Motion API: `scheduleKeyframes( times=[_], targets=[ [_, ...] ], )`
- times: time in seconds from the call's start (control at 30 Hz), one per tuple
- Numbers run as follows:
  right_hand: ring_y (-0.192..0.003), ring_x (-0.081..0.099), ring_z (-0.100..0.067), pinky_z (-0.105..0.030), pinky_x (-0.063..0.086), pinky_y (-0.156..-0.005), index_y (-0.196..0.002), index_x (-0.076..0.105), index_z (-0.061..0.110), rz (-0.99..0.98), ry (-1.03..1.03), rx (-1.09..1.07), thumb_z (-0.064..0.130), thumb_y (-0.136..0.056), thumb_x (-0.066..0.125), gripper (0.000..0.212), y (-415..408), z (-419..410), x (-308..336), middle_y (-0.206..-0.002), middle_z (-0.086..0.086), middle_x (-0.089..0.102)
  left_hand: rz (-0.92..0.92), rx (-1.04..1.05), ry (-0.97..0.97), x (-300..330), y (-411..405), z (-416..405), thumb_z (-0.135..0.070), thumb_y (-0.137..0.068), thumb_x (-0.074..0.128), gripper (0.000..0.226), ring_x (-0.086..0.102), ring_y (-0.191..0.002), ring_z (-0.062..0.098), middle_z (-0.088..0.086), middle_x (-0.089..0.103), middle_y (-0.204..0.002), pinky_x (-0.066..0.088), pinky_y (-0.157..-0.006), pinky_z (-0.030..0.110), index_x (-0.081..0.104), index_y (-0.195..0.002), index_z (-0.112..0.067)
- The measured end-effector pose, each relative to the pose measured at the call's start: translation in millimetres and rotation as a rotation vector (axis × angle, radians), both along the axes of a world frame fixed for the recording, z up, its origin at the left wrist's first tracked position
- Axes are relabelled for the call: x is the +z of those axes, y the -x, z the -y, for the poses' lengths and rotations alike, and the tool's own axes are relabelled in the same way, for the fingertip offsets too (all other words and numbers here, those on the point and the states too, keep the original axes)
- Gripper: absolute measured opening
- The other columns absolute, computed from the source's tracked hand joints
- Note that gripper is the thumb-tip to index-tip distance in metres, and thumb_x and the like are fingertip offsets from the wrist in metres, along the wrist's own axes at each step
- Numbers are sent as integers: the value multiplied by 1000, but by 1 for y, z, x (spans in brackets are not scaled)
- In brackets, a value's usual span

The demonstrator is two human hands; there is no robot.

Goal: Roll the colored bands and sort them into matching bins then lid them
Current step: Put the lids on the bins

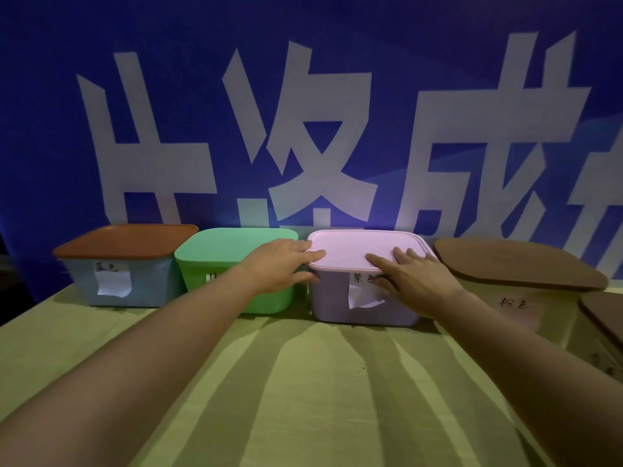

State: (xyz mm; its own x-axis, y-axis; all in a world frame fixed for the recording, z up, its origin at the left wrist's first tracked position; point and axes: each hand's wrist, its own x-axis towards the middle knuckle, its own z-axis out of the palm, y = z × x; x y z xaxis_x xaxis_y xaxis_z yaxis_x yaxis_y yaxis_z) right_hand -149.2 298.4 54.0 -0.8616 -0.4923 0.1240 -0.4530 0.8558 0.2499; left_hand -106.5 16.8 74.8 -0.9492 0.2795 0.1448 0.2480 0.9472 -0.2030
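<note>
**Both hands on lilac lid, centre frame**

Row of smooth plastic bins w/ rounded corners across mid-frame, on a creased pale yellow-green cloth (303,382). From left: grey-blue bin (148,284) w/ rust-orange lid (124,241); mint-green bin (269,301) w/ matching green lid (232,244); lilac rectangular bin (333,305) w/ pale pink-lilac lid (357,246); cream bin (526,308) at right w/ matte brown lid (515,264). Another brown lid (603,318) cut off at right edge. Handwritten paper labels on bin fronts; white slips curling off the blue and lilac ones. Behind, across upper frame, blue fabric banner (50,112) w/ large white characters.

Left hand (279,264): fingers straight, laid over lid's left edge, thumb curled under the rim at bin's left corner – pinching lid edge. Right hand (411,278): fingers spread, flat on lid's near-right part, thumb down over front wall by the label; no clear grip, pressing. Both forearms bare, stretched fwd from lower corners, converging on the lilac bin. Lid seated flat on the bin.
</note>
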Motion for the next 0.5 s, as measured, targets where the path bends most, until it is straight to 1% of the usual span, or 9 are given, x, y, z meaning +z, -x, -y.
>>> scheduleKeyframes(
  times=[0.1, 0.2, 0.3, 0.43, 0.5],
  targets=[
    [-142, 39, -33, -51, 38, -117, -161, 1, 43, -4, -14, 8, 59, -105, 19, 61, -1, 0, 0, -160, -11, 33, -41, -4, 13, -8, -1, 2, -57, -104, 41, 62, 33, -150, 23, -3, 29, -168, 32, -120, 41, 25, -161, -37],
    [-142, 40, -33, -51, 38, -117, -160, 2, 43, -10, -24, 18, 58, -106, 20, 60, 0, 0, 0, -159, -10, 33, -60, -3, -11, -13, -3, 0, -55, -106, 39, 61, 28, -153, 24, -1, 25, -169, 27, -123, 41, 24, -162, -35],
    [-143, 38, -33, -53, 35, -119, -160, 1, 43, -31, -25, 15, 57, -106, 20, 59, 1, 1, -4, -159, -10, 33, -65, 3, -21, -17, -4, -1, -54, -106, 38, 62, 24, -155, 25, -1, 22, -170, 25, -124, 41, 22, -162, -33],
    [-146, 34, -35, -55, 30, -121, -160, 0, 42, -32, -12, 3, 57, -106, 17, 60, 0, 2, -5, -161, -11, 30, -47, -1, 7, -15, 1, 2, -60, -104, 36, 66, 20, -157, 26, -1, 15, -172, 24, -124, 43, 16, -163, -36],
    [-148, 30, -36, -54, 28, -122, -161, 0, 41, -29, 4, -5, 57, -106, 16, 60, -3, 1, -5, -163, -13, 26, -52, -29, 21, -13, 2, 1, -60, -104, 38, 68, 18, -157, 23, -4, 11, -172, 24, -124, 43, 14, -163, -36]
  ],
)
